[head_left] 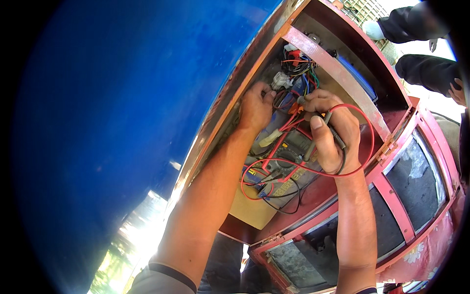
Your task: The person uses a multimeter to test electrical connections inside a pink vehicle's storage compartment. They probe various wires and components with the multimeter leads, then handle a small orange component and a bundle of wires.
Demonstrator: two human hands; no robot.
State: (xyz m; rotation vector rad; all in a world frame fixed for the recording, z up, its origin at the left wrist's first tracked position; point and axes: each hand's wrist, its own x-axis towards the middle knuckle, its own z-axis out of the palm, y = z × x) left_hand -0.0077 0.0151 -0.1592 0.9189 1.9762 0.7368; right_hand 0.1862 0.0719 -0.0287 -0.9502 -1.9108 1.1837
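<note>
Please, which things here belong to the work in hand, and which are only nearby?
Apparently in use:
- left hand, at the wires
- right hand, holding a test probe
- multimeter

Apparently just nearby:
- floral cloth
- yellowish board
- blue panel

Daylight pours in, and what a sweep of colour: a broad, glossy blue panel (132,103) commands the left side, greenery (115,259) blurring into glare beneath it, while up top right a metal grid (364,9) meets pale, brightly lit ground (411,48)
</note>
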